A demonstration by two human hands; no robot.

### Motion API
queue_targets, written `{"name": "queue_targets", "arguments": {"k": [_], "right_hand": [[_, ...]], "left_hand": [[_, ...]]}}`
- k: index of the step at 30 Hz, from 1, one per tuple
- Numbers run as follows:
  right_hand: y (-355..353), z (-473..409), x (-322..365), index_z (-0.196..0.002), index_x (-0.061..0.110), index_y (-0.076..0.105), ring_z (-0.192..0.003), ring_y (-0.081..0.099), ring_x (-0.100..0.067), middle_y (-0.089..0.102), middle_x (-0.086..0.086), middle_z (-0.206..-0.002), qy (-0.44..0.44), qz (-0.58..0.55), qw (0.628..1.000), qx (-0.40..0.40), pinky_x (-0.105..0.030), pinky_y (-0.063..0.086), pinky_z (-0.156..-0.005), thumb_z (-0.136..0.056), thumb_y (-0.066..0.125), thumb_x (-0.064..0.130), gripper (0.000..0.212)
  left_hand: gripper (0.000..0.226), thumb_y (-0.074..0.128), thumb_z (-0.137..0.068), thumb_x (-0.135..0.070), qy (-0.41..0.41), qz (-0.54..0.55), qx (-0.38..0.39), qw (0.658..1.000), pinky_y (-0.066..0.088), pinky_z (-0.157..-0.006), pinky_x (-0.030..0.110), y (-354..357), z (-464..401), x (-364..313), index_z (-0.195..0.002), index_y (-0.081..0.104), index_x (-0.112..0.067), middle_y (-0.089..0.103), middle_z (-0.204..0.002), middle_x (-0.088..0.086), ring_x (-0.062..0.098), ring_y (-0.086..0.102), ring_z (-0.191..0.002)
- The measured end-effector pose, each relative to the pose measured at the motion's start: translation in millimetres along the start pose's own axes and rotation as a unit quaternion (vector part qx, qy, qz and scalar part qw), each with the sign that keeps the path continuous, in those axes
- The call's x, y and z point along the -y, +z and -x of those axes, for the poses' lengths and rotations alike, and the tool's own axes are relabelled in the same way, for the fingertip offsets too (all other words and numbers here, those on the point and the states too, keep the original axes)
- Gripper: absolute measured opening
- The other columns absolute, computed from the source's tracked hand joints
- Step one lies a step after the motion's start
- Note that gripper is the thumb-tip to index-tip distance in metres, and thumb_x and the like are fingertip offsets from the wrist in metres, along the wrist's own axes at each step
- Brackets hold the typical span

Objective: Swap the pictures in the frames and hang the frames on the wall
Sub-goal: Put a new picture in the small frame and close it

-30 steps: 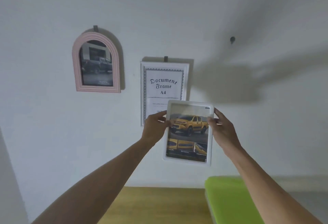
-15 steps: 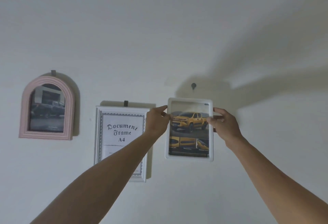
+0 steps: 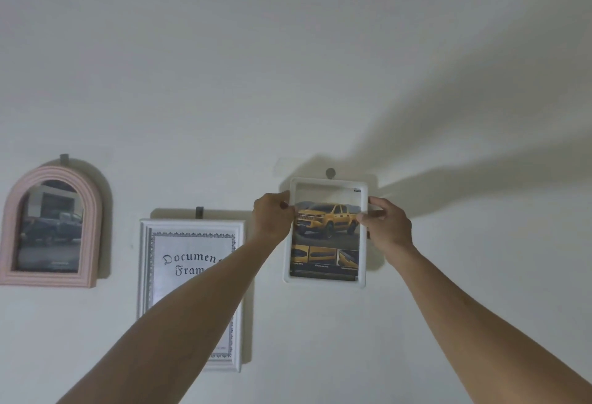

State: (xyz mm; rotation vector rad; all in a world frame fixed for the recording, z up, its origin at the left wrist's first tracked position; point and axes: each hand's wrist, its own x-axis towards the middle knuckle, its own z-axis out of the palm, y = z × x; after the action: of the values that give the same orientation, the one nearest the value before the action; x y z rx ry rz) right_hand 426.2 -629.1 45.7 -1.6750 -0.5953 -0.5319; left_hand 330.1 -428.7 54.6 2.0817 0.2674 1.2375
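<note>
Both hands pinch the white frame [image 3: 326,278] by its upper side edges, left hand [image 3: 272,214] and right hand [image 3: 389,226], just under the hook [image 3: 330,173]. It looks light, stiff, likely breakable.

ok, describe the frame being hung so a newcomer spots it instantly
On the white wall hang three frames in a row. It is the rightmost, just under the wall hook: the white frame with a yellow pickup photo, held by the left hand and right hand.

White frame [image 3: 325,282] with yellow-truck picture [image 3: 326,227] upright against wall, under hook [image 3: 330,173].
</note>
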Motion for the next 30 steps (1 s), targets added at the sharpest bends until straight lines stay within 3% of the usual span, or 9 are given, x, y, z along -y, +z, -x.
{"name": "queue_targets", "arguments": {"k": [5,7,9,11,12,18,21,26,30], "right_hand": [[4,-4,-8,-0.117,0.019,0.066,-0.094,0.066,-0.02,0.07,0.001,-0.099,-0.027,0.034,0.998,-0.044,-0.033,0.052,-0.088,-0.085,0.074,0.019,0.032],[5,-5,-8,-0.116,0.019,0.067,-0.091,0.066,-0.02,0.072,-0.001,-0.097,-0.036,0.044,0.997,-0.045,-0.031,0.051,-0.085,-0.085,0.074,0.019,0.031],[6,-4,-8,-0.115,0.019,0.066,-0.087,0.065,-0.018,0.071,0.001,-0.091,-0.045,0.055,0.997,-0.044,-0.029,0.05,-0.083,-0.086,0.073,0.018,0.03],[6,-4,-8,-0.116,0.018,0.065,-0.084,0.062,-0.015,0.066,0.006,-0.085,-0.051,0.062,0.996,-0.042,-0.028,0.049,-0.08,-0.087,0.072,0.018,0.03],[6,-4,-7,-0.117,0.018,0.065,-0.083,0.062,-0.015,0.065,0.007,-0.084,-0.051,0.064,0.996,-0.041,-0.026,0.047,-0.078,-0.088,0.072,0.017,0.03],[3,-3,-9,-0.119,0.014,0.064,-0.087,0.063,-0.017,0.071,-0.002,-0.099,-0.054,0.072,0.995,-0.032,-0.025,0.046,-0.078,-0.088,0.073,0.021,0.033],[0,-2,-8,-0.118,0.013,0.063,-0.085,0.06,-0.014,0.072,-0.006,-0.103,-0.051,0.08,0.995,-0.031,-0.023,0.044,-0.077,-0.088,0.073,0.022,0.033],[-5,4,-7,-0.12,0.011,0.062,-0.089,0.061,-0.015,0.071,-0.006,-0.109,-0.049,0.095,0.994,-0.022,-0.015,0.041,-0.068,-0.088,0.074,0.024,0.036],[-10,12,-8,-0.123,0.012,0.062,-0.097,0.065,-0.019,0.071,-0.007,-0.109,-0.035,0.092,0.995,-0.019,-0.023,0.043,-0.08,-0.088,0.074,0.026,0.04]], "left_hand": [[0.011,0.071,-0.084,-0.01,0.019,0.015,-0.025,0.999,0.056,-0.068,0.046,9,-4,8,-0.077,0.067,-0.003,0.068,-0.08,0.025,0.023,0.047,-0.06],[0.023,0.073,-0.082,-0.009,0.015,0.023,-0.036,0.999,0.054,-0.072,0.05,11,-2,9,-0.063,0.061,-0.017,0.067,-0.078,0.025,0.023,0.046,-0.058],[0.007,0.075,-0.082,-0.01,0.02,0.037,-0.041,0.998,0.054,-0.075,0.047,11,1,8,-0.081,0.073,-0.017,0.067,-0.076,0.022,0.029,0.054,-0.059],[0.029,0.075,-0.083,-0.012,0.022,0.036,-0.049,0.998,0.055,-0.076,0.044,12,2,7,-0.112,0.073,-0.014,0.069,-0.075,0.015,0.032,0.064,-0.07],[0.034,0.075,-0.083,-0.013,0.024,0.033,-0.049,0.998,0.055,-0.076,0.043,11,3,5,-0.117,0.072,-0.014,0.069,-0.075,0.014,0.032,0.065,-0.074],[0.033,0.075,-0.084,-0.016,0.022,0.034,-0.052,0.998,0.053,-0.079,0.038,10,5,6,-0.117,0.07,-0.009,0.07,-0.077,0.01,0.029,0.065,-0.08],[0.043,0.075,-0.084,-0.017,0.014,0.045,-0.049,0.998,0.053,-0.08,0.034,9,4,7,-0.126,0.065,-0.01,0.07,-0.078,0.007,0.026,0.066,-0.08],[0.047,0.075,-0.085,-0.017,0.008,0.048,-0.045,0.998,0.052,-0.082,0.031,8,7,8,-0.13,0.063,-0.01,0.071,-0.078,0.007,0.024,0.066,-0.081],[0.048,0.075,-0.085,-0.016,0.008,0.052,-0.043,0.998,0.044,-0.08,0.02,4,14,9,-0.131,0.062,-0.009,0.072,-0.078,0.012,0.023,0.066,-0.078]]}}
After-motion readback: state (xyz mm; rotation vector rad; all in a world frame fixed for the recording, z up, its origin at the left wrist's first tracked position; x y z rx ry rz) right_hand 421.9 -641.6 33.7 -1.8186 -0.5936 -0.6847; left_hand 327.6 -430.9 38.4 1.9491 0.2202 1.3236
